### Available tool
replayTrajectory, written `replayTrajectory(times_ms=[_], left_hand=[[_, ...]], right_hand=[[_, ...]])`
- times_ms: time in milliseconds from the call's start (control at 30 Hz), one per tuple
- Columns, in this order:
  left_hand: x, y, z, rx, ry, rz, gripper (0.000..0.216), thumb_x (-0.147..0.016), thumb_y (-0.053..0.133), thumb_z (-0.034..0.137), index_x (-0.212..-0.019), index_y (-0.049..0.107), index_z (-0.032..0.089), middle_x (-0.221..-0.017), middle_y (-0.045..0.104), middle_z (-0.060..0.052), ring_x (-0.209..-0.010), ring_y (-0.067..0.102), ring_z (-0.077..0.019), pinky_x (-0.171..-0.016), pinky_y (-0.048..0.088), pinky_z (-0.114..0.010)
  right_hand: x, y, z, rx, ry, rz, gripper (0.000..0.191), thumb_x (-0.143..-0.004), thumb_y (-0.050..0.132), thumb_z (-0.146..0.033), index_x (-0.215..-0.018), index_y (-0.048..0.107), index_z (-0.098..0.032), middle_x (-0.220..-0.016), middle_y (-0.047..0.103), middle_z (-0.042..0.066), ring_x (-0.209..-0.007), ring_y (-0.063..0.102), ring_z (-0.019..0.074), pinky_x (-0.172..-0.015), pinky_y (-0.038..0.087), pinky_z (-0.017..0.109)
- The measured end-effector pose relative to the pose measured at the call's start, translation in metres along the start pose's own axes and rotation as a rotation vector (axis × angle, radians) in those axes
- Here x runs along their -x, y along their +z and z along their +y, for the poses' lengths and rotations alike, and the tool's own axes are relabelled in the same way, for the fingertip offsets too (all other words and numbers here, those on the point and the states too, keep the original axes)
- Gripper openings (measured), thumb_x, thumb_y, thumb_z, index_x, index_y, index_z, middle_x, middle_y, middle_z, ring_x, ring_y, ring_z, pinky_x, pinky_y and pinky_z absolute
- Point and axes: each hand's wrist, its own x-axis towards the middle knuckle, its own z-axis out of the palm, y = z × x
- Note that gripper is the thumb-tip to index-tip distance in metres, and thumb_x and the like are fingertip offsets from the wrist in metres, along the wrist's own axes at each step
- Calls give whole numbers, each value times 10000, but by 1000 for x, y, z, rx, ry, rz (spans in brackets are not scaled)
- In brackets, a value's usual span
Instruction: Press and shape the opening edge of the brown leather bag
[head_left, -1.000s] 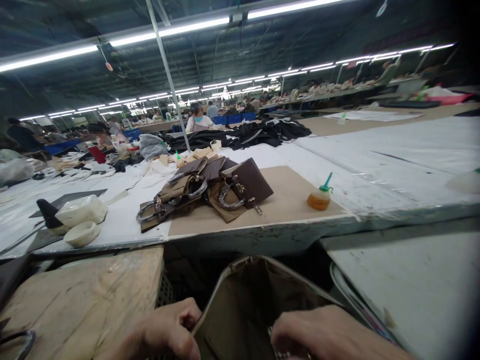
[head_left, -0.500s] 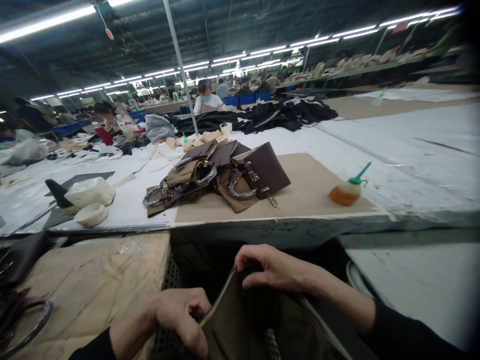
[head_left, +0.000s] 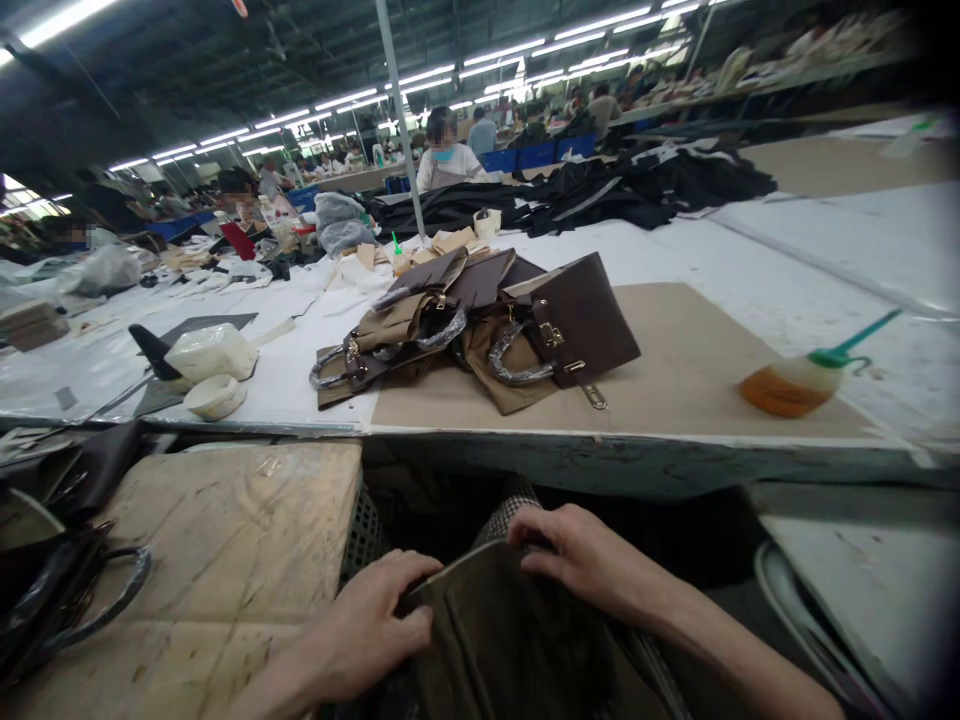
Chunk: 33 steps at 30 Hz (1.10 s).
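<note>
Low in front of me, over my lap, is a handbag (head_left: 510, 635) with a dark olive-brown fabric side towards me. My left hand (head_left: 375, 620) pinches its upper left edge between thumb and fingers. At the upper right edge, the curled fingers of my right hand (head_left: 585, 555) grip the same rim. The bag's lower part runs out of the picture. Past the rim, checked cloth (head_left: 510, 508) shows under the table. On the table ahead lies a pile of brown handbags (head_left: 480, 320) with plastic-wrapped handles and gold-coloured fittings.
A squeeze bottle of amber liquid (head_left: 795, 385) stands on the right of brown paper (head_left: 690, 350). A white container (head_left: 210, 352) and small round dish (head_left: 216, 397) are at left. More bags (head_left: 67, 560) lie on the worn board (head_left: 240, 520). Another person (head_left: 446, 160) sits across the table.
The bag's rim has tipped, so its open inside is less visible and the fabric side faces me. Both hands have kept hold and shifted slightly right. My view has turned a little left.
</note>
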Motion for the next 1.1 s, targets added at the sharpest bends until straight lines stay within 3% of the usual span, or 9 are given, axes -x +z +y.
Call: replayTrajectory(times_ms=[200, 367, 467, 567, 667, 833, 1100], left_hand=[[-5, 34, -3, 132, -63, 169, 330, -924, 556, 485, -1058, 727, 236, -1016, 668, -23, -1023, 574, -221, -907, 402, -276], [-7, 42, 2, 320, -85, 80, 307, -881, 615, 459, -967, 724, 185, -885, 651, -6, -850, 559, -184, -739, 418, -238], [-2, 47, 10, 272, -103, 68, 291, -831, 663, 441, -932, 704, 171, -786, 606, 13, -737, 510, -153, -643, 387, -216], [5, 50, 19, 176, -59, 73, 247, -813, 675, 409, -900, 689, 179, -753, 587, 19, -698, 498, -144, -613, 372, -208], [10, 53, 24, 125, -5, 75, 212, -815, 669, 386, -883, 688, 185, -750, 590, 14, -690, 504, -145, -610, 373, -207], [17, 61, 25, 97, 50, 124, 201, -822, 659, 379, -867, 687, 185, -742, 582, 9, -674, 503, -143, -596, 373, -207], [22, 60, 20, 130, 48, 153, 222, -837, 638, 402, -881, 684, 189, -747, 589, 4, -688, 515, -153, -620, 388, -226]], right_hand=[[10, -6, 21, -163, 9, 33, 106, -820, 645, -219, -917, 673, -252, -818, 704, -29, -794, 625, 183, -743, 455, 267], [25, -14, 30, -226, 11, 32, 78, -840, 655, -218, -918, 654, -228, -845, 697, -38, -802, 618, 167, -753, 453, 258], [37, -18, 32, -220, -14, 40, 59, -854, 659, -211, -911, 654, -221, -843, 692, -36, -799, 621, 164, -756, 462, 259], [49, -21, 25, -188, -149, 90, 57, -873, 659, -196, -921, 636, -218, -1068, 684, 12, -981, 627, 183, -889, 465, 287], [55, -24, 12, -144, -301, 121, 133, -876, 670, -181, -990, 622, -230, -1282, 582, 45, -1158, 561, 192, -991, 432, 305], [51, -20, -3, 25, -368, 142, 143, -872, 688, -188, -990, 620, -232, -1096, 603, 24, -1008, 568, 181, -877, 456, 292], [58, -6, -3, 298, -280, 245, 95, -887, 638, -158, -939, 582, -215, -974, 626, 28, -890, 563, 203, -747, 432, 325]])
